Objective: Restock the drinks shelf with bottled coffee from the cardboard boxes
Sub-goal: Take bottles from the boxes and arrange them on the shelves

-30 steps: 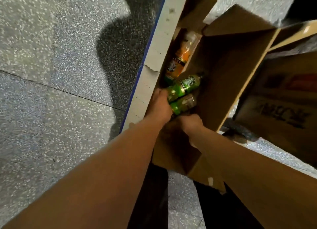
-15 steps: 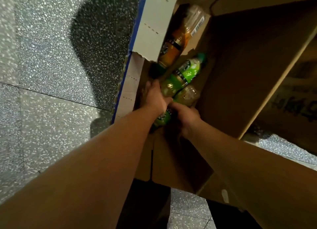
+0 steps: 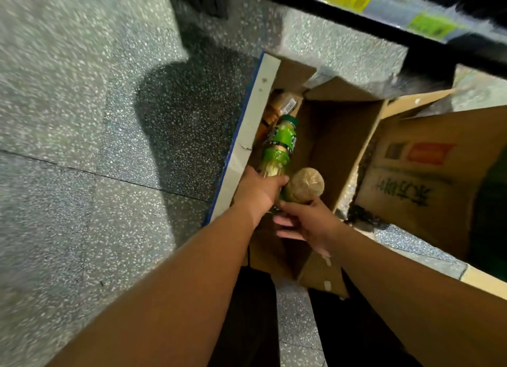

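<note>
An open cardboard box [image 3: 343, 136] sits on speckled floor [image 3: 82, 119] beside a printed second box [image 3: 428, 180]. Its far corner holds what seem orange-labelled bottles [image 3: 274, 111]. Over it, the left hand [image 3: 258, 191] grips a green-labelled coffee bottle [image 3: 279, 141]; the right hand [image 3: 307, 224] curls round a second bottle [image 3: 303, 185].

Shelf [image 3: 343, 15] blurred, cut off; orange bottle [image 3: 270, 116] mostly hidden.
</note>
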`<state>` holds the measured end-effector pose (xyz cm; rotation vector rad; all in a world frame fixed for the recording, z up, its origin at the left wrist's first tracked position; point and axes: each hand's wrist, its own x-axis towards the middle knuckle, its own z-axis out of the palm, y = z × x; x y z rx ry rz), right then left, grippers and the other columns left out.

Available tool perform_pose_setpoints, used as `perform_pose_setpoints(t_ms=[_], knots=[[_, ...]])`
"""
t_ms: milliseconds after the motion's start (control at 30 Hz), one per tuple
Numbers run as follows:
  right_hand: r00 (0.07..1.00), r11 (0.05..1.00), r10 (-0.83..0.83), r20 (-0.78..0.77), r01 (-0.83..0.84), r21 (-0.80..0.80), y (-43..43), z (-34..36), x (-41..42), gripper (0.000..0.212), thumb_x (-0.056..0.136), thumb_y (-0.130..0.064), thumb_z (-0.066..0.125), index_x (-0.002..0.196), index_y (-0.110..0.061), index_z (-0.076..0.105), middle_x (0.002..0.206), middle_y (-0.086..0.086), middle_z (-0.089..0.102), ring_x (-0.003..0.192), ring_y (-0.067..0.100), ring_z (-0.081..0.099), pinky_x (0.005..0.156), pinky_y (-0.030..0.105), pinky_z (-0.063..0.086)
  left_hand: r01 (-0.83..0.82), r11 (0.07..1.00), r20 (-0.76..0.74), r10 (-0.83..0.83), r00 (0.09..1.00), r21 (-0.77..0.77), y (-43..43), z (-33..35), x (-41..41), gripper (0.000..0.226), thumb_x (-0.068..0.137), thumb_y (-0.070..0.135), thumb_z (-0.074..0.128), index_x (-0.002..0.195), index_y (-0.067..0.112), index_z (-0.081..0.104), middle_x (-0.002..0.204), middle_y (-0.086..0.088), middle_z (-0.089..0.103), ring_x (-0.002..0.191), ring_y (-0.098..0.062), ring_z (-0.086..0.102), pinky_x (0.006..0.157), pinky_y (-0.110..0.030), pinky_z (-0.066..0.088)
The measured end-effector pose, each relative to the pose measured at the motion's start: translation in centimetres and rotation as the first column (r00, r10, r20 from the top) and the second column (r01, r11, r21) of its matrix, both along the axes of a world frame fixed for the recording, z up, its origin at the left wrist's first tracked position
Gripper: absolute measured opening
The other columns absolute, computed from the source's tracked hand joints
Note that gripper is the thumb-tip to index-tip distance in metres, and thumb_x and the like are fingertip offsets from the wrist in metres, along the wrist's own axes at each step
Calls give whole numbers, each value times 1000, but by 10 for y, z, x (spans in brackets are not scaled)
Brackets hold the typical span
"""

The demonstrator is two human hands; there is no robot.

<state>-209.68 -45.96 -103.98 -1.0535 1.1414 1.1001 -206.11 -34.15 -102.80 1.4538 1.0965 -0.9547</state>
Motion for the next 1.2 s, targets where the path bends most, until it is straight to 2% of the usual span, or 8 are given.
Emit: perform_pose_setpoints(t_ms=[200, 367, 567, 700, 733, 967, 1067, 1200], knots=[[966, 941, -260, 8, 251, 227, 0, 67, 5, 72, 83, 21, 27, 141, -21, 39, 129, 21, 53, 106, 33, 59, 80, 48, 55, -83, 995, 37, 85, 996, -51, 16, 54, 3, 48, 79, 27, 72, 117, 12, 48, 109, -6, 60, 93, -23, 61, 80, -39, 52], [851, 797, -523, 50, 468, 381, 4, 112, 24, 52, 65, -17, 53, 117, -13, 56, 128, 21, 56, 122, 44, 50, 95, 59, 44, -154, 978, 28, 160, 987, -141, 28, 88, -6, 40, 84, 23, 67, 117, 14, 48, 114, -10, 61, 103, -29, 60, 93, -47, 48], [928, 969, -247, 281, 243, 48, 17, 146, 45, 19, 86, -9, 62, 100, -12, 50, 111, 19, 62, 101, 36, 61, 84, 52, 51, -229, 945, 104, 258, 960, -233, 30, 121, -20, 29, 89, 16, 62, 116, 13, 50, 106, -7, 62, 83, -17, 59, 70, -31, 46], [914, 980, -199, 354, 194, 52, 12, 182, 36, 85, 55, -13, 82, 129, 6, 44, 117, 28, 59, 92, 35, 64, 65, 42, 57, -259, 916, 135, 311, 941, -308, 29, 155, -22, 18, 89, 15, 60, 107, 13, 55, 96, -8, 64, 77, -17, 59, 64, -27, 46], [906, 982, -188, 379, 170, 80, 9, 191, 34, 84, 54, -13, 78, 129, 7, 46, 115, 27, 60, 90, 34, 63, 64, 38, 56, -245, 911, 158, 310, 938, -331, 28, 166, -22, 12, 89, 13, 59, 101, 16, 56, 91, -7, 64, 74, -16, 58, 62, -26, 46], [882, 990, -59, 468, -8, 140, -5, 271, 17, 13, 87, 1, 50, 92, -5, 61, 73, 9, 65, 53, 16, 61, 46, 25, 49, -167, 851, 270, 335, 903, -497, 16, 248, -25, 42, 70, 18, 64, 112, 14, 61, 91, -6, 68, 69, -14, 65, 59, -21, 51], [835, 992, -70, 546, 1, 125, -17, 305, 8, 20, 88, 6, 52, 96, -11, 60, 85, 13, 69, 64, 20, 68, 50, 27, 53, -103, 866, 295, 275, 915, -489, 8, 284, -29, 44, 77, 18, 67, 119, 6, 57, 84, -4, 63, 60, -11, 56, 48, -15, 42], [767, 990, -135, 628, 134, 50, -34, 343, 1, 58, 79, 6, 65, 131, -10, 45, 118, 19, 64, 88, 28, 68, 57, 35, 57, -79, 884, 298, 238, 924, -462, -5, 328, -41, 16, 88, 19, 59, 103, 14, 59, 80, -1, 62, 63, -12, 51, 63, -26, 37]])
